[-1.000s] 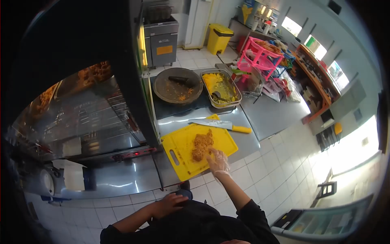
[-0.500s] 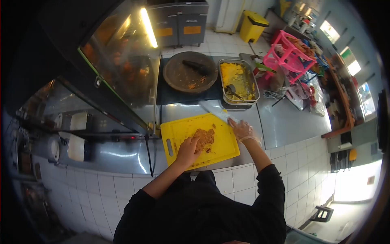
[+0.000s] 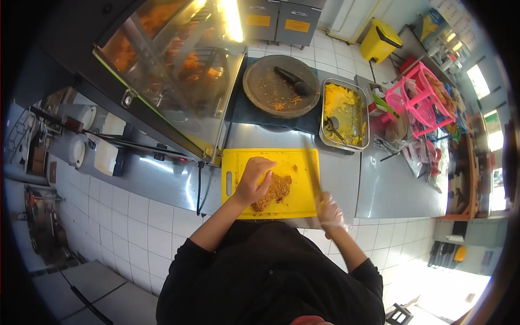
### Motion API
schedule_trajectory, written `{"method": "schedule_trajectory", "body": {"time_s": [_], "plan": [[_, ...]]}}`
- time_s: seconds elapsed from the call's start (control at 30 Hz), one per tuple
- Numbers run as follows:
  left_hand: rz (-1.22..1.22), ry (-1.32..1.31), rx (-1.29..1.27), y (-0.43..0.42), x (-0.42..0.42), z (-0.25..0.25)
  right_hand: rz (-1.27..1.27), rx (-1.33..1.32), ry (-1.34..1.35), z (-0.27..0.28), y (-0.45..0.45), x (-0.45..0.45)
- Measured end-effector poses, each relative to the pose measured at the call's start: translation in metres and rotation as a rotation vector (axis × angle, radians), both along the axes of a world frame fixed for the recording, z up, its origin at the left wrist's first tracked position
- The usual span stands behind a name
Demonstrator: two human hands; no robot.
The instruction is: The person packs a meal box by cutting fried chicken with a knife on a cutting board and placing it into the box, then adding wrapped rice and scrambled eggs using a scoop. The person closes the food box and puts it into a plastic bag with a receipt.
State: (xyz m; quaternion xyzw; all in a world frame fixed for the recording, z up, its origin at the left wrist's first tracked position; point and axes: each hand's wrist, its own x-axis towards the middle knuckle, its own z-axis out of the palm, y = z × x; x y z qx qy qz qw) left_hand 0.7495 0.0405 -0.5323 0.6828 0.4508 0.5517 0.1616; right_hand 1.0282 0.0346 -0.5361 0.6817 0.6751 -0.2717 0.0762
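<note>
A flat piece of breaded fried chicken (image 3: 278,192) lies on the yellow cutting board (image 3: 303,206), with dark crumbs scattered around it. My bare left hand (image 3: 254,181) is over the board at the chicken's left side, thumb apart from the bent fingers and nothing in its grasp. Whether it touches the crust I cannot tell. In a clear plastic glove, my right hand (image 3: 331,213) grips a large knife (image 3: 312,170) by its handle at the board's right edge. Its blade, blurred by motion, points away from me along that edge.
Behind the board stand a round stone mortar (image 3: 260,92) with a dark pestle (image 3: 292,80) and a metal tray (image 3: 364,142) of yellow food with a spoon. A glass display cabinet (image 3: 179,70) rises at left. A pink rack (image 3: 420,100) stands at right.
My left hand has lifted and shifted off the chicken. My right hand has drawn nearer to me, and the knife has swung from slanting across the board to lying along its right edge.
</note>
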Motion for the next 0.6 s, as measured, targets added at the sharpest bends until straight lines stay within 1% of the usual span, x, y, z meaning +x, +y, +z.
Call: {"method": "schedule_trajectory", "body": {"time_s": [0.03, 0.07, 0.1, 0.13, 0.17, 0.2, 0.23, 0.27, 0.3, 0.33, 0.37, 0.4, 0.43, 0.5, 0.57, 0.6], "plan": [[-0.022, 0.043, 0.020, 0.007, 0.002, 0.000, 0.180, 0.047, 0.020, 0.010, -0.011, -0.011], [-0.005, 0.035, 0.015, 0.015, 0.003, -0.005, 0.199, 0.008, 0.013, -0.013, -0.018, -0.018], [-0.007, 0.103, 0.058, 0.023, 0.003, -0.013, 0.209, -0.078, 0.079, -0.011, -0.022, -0.029], [-0.011, 0.174, 0.104, 0.031, 0.004, -0.015, 0.219, -0.083, 0.074, -0.015, -0.028, -0.036], [0.018, 0.226, 0.089, 0.038, 0.006, -0.017, 0.323, -0.060, 0.122, -0.022, -0.034, -0.040], [0.029, 0.222, 0.085, 0.040, 0.004, -0.025, 0.428, -0.038, 0.172, -0.026, -0.036, -0.043], [0.021, 0.242, 0.005, 0.043, 0.002, -0.040, 0.441, -0.045, 0.169, -0.025, -0.033, -0.048], [0.013, 0.262, -0.076, 0.045, -0.001, -0.056, 0.336, -0.142, 0.181, -0.023, -0.030, -0.053], [0.023, 0.260, -0.084, 0.049, -0.005, -0.070, 0.229, -0.239, 0.191, -0.020, -0.026, -0.057], [0.049, 0.249, -0.145, 0.051, -0.009, -0.081, 0.233, -0.253, 0.189, -0.016, -0.020, -0.062], [0.067, 0.236, -0.213, 0.044, -0.009, -0.092, 0.243, -0.345, 0.152, -0.009, -0.017, -0.066], [0.069, 0.231, -0.222, 0.040, -0.006, -0.089, 0.259, -0.424, 0.115, -0.002, -0.014, -0.068], [0.100, 0.284, -0.192, 0.039, -0.007, -0.083, 0.469, -0.360, 0.068, 0.004, -0.012, -0.069], [0.159, 0.350, -0.153, 0.040, -0.006, -0.074, 0.507, -0.300, 0.085, 0.000, -0.012, -0.061], [0.161, 0.346, -0.099, 0.044, 0.000, -0.052, 0.551, -0.252, 0.096, -0.012, -0.015, -0.044], [0.154, 0.339, -0.056, 0.047, 0.001, -0.039, 0.545, -0.181, 0.155, -0.023, -0.017, -0.035]]}}
